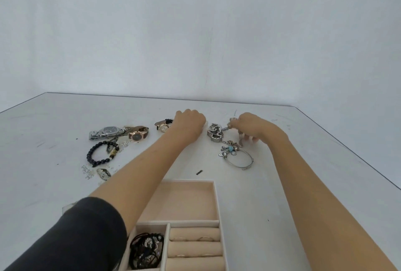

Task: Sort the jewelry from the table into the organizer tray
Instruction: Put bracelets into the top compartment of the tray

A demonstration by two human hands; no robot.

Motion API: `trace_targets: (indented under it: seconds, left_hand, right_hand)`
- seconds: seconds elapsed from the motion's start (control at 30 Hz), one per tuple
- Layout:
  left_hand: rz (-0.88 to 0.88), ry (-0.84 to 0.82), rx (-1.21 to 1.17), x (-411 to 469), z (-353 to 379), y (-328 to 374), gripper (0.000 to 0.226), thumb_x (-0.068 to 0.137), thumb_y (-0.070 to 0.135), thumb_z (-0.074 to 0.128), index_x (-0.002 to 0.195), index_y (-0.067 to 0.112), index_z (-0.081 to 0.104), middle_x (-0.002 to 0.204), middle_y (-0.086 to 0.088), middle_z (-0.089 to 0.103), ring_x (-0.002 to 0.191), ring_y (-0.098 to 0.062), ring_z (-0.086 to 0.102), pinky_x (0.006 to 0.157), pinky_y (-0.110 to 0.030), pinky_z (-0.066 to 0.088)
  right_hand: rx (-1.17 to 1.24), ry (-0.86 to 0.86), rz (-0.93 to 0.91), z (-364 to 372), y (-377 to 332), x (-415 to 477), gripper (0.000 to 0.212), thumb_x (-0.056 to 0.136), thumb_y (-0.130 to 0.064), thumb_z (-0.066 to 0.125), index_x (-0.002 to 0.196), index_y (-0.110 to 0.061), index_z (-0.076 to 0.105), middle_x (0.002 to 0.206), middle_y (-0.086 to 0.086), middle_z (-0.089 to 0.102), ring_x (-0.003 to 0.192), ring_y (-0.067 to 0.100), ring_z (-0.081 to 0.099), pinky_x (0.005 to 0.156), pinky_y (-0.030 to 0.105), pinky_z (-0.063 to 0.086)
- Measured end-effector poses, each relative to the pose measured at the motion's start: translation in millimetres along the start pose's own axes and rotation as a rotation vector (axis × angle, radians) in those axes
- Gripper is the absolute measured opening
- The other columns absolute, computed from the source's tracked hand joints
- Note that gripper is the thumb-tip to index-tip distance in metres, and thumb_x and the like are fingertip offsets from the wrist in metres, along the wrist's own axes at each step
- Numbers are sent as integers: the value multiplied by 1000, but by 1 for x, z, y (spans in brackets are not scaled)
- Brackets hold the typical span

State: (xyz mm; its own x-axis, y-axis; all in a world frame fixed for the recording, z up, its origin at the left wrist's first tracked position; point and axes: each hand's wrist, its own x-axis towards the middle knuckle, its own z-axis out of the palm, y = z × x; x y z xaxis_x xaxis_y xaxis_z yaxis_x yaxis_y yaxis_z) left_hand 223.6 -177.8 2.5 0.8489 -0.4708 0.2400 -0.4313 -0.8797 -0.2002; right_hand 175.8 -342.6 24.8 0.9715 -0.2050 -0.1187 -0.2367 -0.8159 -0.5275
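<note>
My left hand [191,126] lies knuckles-up on the table, fingers curled under and hidden, between a small gold watch [163,127] with a dark strap and a heap of silver metal jewelry [215,134]. My right hand [251,128] pinches a small silver piece [231,122] at the heap's right edge. A silver charm bangle [239,158] lies just in front of that hand. The beige organizer tray [214,201] sits near me; its large compartment is bare, its ring rolls hold rings [204,238], and a small compartment holds tangled black jewelry [146,249].
On the left of the table lie a silver watch [106,132], a brown-strapped watch [137,135], a black bead bracelet [102,154] and small silvery pieces [103,173]. A tiny dark item [199,172] lies beyond the tray. The table's right edge [358,155] runs diagonally.
</note>
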Motion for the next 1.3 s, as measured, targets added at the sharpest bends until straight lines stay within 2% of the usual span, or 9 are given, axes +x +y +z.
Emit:
trace_targets:
  seconds: [0.13, 0.23, 0.33, 0.43, 0.5, 0.7, 0.97, 1.13, 1.3]
  left_hand:
    - [-31, -41, -265, 0, -6, -15, 21, 97, 16, 41, 98, 4, 58, 100, -14, 58, 95, -33, 56, 73, -33, 35]
    - [-72, -13, -650, -5, -17, -27, 17, 97, 24, 44, 86, 15, 53, 94, -7, 59, 81, -23, 49, 73, -31, 39]
    - [-142, 58, -1048, -17, -36, -31, 17, 98, 29, 47, 88, 16, 51, 112, -1, 59, 96, -15, 50, 80, -26, 36]
    - [-151, 100, -1384, -25, -57, -32, 21, 99, 32, 46, 86, 17, 50, 134, 0, 56, 110, -13, 54, 93, -32, 39]
    - [-155, 124, -1543, -32, -70, -35, 21, 99, 38, 45, 94, 18, 49, 125, 2, 64, 107, -11, 58, 99, -35, 40]
    - [-94, 204, -1852, -64, -109, -44, 20, 99, 37, 47, 99, 17, 50, 99, 1, 69, 95, -15, 69, 95, -36, 50]
    - [-20, 266, -1773, -138, -116, -49, 19, 97, 32, 50, 107, 16, 54, 97, 3, 70, 75, -11, 61, 83, -31, 55]
    - [-60, 286, -1792, -167, -105, -45, 19, 96, 26, 51, 111, 15, 56, 89, 3, 69, 61, -12, 50, 57, -20, 43]
    - [-181, 371, -1824, -176, -96, -49, 19, 95, 27, 54, 111, 17, 58, 85, 5, 67, 58, -9, 46, 57, -19, 40]
  right_hand:
    - [507, 98, -93, -17, -5, -3, 31, 96, -31, 39, 109, -8, 56, 108, 5, 51, 99, 20, 48, 67, 30, 40]
    - [891, 135, -156, -28, -16, -12, 19, 98, -26, 37, 92, -19, 53, 112, 7, 63, 102, 21, 54, 82, 37, 37]
    - [1078, 127, -256, -37, -26, -19, 20, 100, -25, 29, 85, -21, 41, 104, 8, 73, 103, 22, 66, 89, 43, 38]
    - [1323, 153, -321, -42, -39, -28, 20, 101, -24, 32, 86, -16, 41, 83, 7, 71, 82, 27, 71, 81, 43, 49]
    - [1456, 190, -359, -47, -50, -35, 19, 101, -22, 34, 86, -13, 42, 71, 6, 60, 58, 24, 63, 68, 40, 53]
    - [1558, 184, -512, -66, -77, -66, 27, 97, -24, 34, 71, -20, 31, 55, -5, 34, 40, 12, 19, 41, 22, 16]
    - [1492, -25, -579, -68, -103, -120, 31, 94, -24, 34, 64, -19, 28, 55, -4, 21, 39, 11, 11, 41, 23, 12]
    - [1315, -70, -505, -42, -113, -144, 25, 94, -26, 37, 70, -20, 30, 51, -5, 23, 37, 10, 11, 44, 24, 8]
    - [1353, -141, -449, -13, -105, -151, 23, 94, -27, 36, 71, -20, 36, 52, -4, 23, 36, 10, 12, 44, 23, 9]
